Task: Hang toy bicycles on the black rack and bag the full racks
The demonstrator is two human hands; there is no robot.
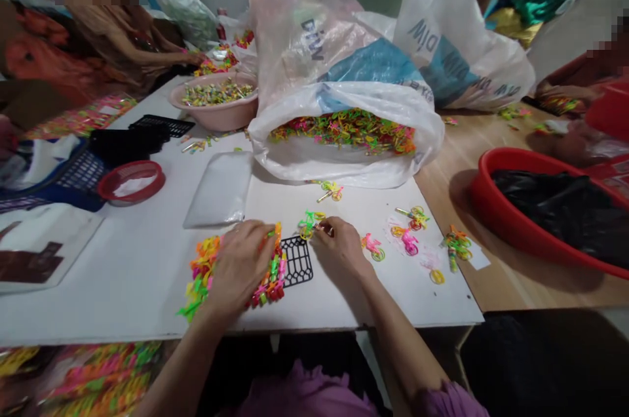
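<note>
My left hand (246, 256) lies palm down across rows of colourful plastic toys (206, 256), its fingers stretched out and the tips resting by the last row. Beneath these toys a black plastic grid (297, 261) shows at the right, its bare end uncovered. Just beyond the grid, my right hand (341, 243) is closed in a pinch on a small green and yellow bicycle-shaped toy (307, 225). Its fingertips partly hide the toy's near end. Similar loose toys, including a pink one (374, 246), lie to the right of that hand.
A large white plastic bag (344, 168) opens toward me, full of small toys. Behind the flat clear packets (219, 189) stands a pink basin (216, 115). A red basin (484, 187) holds black plastic at the right. Co-workers sit at the far left and right.
</note>
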